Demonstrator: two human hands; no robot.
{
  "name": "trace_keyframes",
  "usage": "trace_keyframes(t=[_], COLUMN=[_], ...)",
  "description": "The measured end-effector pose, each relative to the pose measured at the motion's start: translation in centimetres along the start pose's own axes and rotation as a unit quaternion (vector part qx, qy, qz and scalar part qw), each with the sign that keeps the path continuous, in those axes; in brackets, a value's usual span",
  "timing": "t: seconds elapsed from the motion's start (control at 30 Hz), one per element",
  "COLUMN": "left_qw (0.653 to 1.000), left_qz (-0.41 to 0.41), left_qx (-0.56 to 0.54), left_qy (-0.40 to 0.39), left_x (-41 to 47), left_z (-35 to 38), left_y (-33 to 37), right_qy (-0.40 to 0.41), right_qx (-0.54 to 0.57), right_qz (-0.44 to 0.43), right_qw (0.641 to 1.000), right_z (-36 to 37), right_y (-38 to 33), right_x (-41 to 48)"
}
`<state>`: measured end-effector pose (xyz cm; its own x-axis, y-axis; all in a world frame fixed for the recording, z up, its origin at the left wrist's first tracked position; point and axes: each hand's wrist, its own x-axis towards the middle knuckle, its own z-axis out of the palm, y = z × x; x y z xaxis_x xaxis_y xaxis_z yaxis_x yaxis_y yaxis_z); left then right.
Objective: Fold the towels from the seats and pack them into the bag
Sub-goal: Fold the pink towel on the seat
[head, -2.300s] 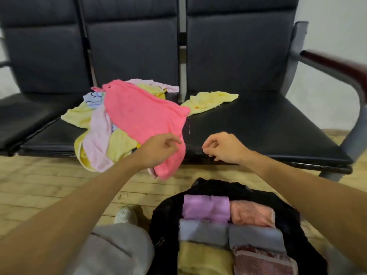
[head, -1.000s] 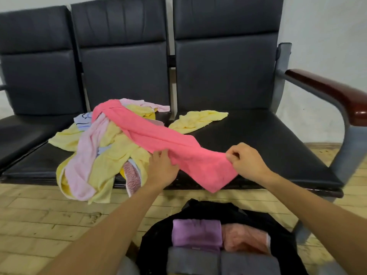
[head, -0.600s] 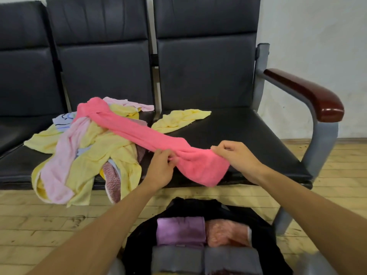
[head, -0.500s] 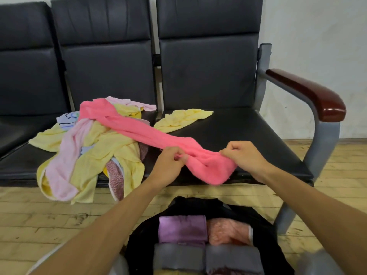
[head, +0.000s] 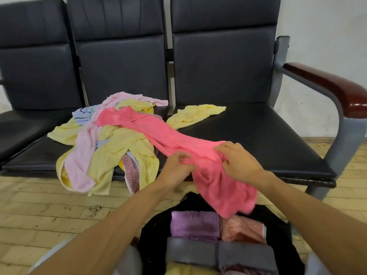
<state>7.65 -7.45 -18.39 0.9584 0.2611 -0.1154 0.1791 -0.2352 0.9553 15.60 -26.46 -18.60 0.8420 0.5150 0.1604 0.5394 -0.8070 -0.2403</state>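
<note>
The bright pink towel (head: 178,139) lies stretched from the heap of loose towels (head: 111,151) on the middle seat (head: 35,155) across to the front of the right-hand seat (head: 258,139). Half a second ago its near end was bunched in a short wad between the hands at the seat's edge. Now that end hangs well below the edge, and its lowest fold reaches over the open black bag (head: 155,235), just above the salmon folded towel (head: 242,229). The far end has slid lower on the heap, so more of the pale pink towel (head: 127,97) behind it shows. The left hand (head: 176,165) pinches a fold of the pink cloth, its fingers (head: 185,155) curled tight. The right hand (head: 238,163) now sits more on top of the towel, with its fingers (head: 222,148) dug into a gathered bunch and gripping it. The two hands are closer together than before. A yellow towel (head: 194,115) lies where it did at the back of the right-hand seat. In the bag, the purple (head: 194,223) and grey (head: 190,251) folded towels sit in rows as before.
</note>
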Motion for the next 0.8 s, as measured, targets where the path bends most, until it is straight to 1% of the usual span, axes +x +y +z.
trace_keyframes(t=[0.1,0.17,0.23,0.27,0.43,0.6,0.73,0.8], left_qw=[0.986,0.972,0.963,0.963,0.976,0.993,0.994,0.993], left_qz=[-0.07,-0.095,-0.113,-0.114,-0.112,-0.086,-0.091,-0.093], left_qx=[-0.108,-0.124,-0.124,-0.13,-0.079,-0.07,-0.03,0.008], left_qy=[0.108,0.175,0.209,0.209,0.17,0.049,-0.045,-0.069], left_x=[1.3,2.3,3.0,3.2,3.2,1.4,-0.3,-0.5], left_z=[-0.8,-1.1,-1.3,-1.3,-0.6,0.1,-0.8,-1.5], left_y=[-0.8,-1.2,-1.4,-1.4,-0.5,0.6,0.1,-0.6], right_qy=[-0.016,0.006,0.027,0.028,0.025,0.027,0.02,0.039], right_qx=[-0.062,-0.061,-0.04,-0.039,-0.032,-0.061,-0.114,-0.065], right_qz=[-0.008,0.008,0.025,0.028,0.047,0.082,0.075,0.061], right_qw=[0.998,0.998,0.999,0.998,0.998,0.994,0.99,0.995], right_z=[0.5,0.6,0.6,0.5,-0.2,-0.9,-0.7,-0.1], right_y=[-0.5,-0.8,-0.8,-0.8,-0.4,0.1,-0.4,-0.6], right_x=[0.7,1.0,1.2,1.2,0.4,-0.4,-0.1,0.5])
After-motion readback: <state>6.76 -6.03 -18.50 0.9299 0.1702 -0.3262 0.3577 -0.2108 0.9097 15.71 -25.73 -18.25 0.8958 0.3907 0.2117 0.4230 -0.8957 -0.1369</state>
